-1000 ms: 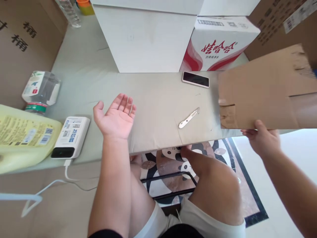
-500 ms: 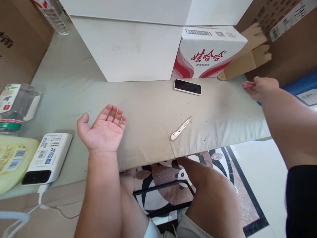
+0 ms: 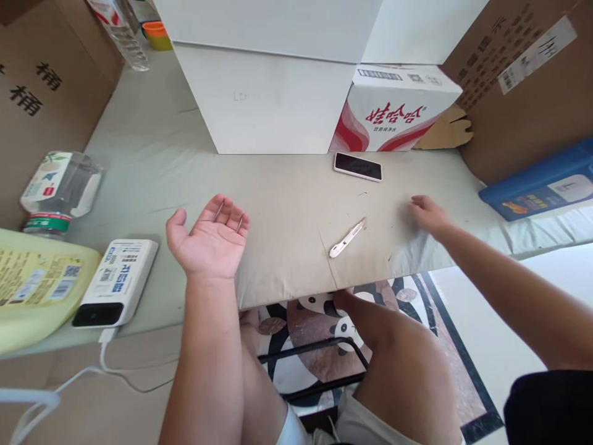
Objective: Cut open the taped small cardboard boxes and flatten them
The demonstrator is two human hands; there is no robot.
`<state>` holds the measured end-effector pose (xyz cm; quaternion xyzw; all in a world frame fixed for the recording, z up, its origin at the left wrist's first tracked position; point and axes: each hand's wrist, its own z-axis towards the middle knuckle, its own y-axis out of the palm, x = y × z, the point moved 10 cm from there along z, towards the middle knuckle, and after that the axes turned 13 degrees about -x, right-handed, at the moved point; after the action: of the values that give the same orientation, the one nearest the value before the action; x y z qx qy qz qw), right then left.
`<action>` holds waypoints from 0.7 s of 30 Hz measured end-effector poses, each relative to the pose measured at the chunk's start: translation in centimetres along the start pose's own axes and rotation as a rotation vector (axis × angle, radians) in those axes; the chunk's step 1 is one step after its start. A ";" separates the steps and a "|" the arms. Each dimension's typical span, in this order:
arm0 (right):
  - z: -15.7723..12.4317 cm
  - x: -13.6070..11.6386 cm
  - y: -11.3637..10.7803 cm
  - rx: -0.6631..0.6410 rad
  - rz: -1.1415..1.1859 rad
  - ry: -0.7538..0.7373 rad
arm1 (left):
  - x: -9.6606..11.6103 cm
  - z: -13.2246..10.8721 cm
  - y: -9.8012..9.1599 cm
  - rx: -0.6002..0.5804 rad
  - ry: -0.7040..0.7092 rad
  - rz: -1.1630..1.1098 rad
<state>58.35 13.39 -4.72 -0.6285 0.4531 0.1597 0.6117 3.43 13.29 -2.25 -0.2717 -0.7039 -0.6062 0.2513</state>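
Note:
My left hand (image 3: 213, 238) is held palm up over the table cloth, fingers and thumb apart, with nothing in it. My right hand (image 3: 428, 216) is low over the right part of the table, thumb side up; its fingers point left and are partly blurred, and no held thing shows. Between the hands lies a slim white utility knife (image 3: 347, 238), set at a slant. Farther back, a phone (image 3: 357, 167) with a dark screen lies flat in front of a white and red carton (image 3: 393, 111). Neither hand touches the knife or the phone.
Large white boxes (image 3: 273, 99) stand at the back. A torn brown cardboard piece (image 3: 447, 130) and a blue package (image 3: 542, 179) are at the right. A clear plastic bottle (image 3: 65, 191), a yellow bottle (image 3: 41, 290) and a white device (image 3: 118, 278) with a cable lie left.
My right hand has moved left and nearer, away from the cardboard piece. That piece now sits lower, tucked farther between the cartons. My left hand stays palm up; the view has shifted slightly.

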 end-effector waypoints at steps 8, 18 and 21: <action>-4.6 -1.4 5.6 0.022 -0.519 -0.053 | 0.6 -0.9 -0.5 0.116 -0.009 -0.102; -5.3 -2.4 5.5 0.030 -0.622 -0.075 | -1.1 -0.5 0.1 0.049 0.011 0.388; -5.5 -2.4 5.3 0.024 -0.616 -0.074 | -1.6 -1.3 -1.2 0.091 0.063 0.681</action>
<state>51.03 10.15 -5.11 -0.7227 0.2205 -0.0156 0.6549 3.79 11.74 -4.06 -0.4607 -0.5909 -0.4638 0.4727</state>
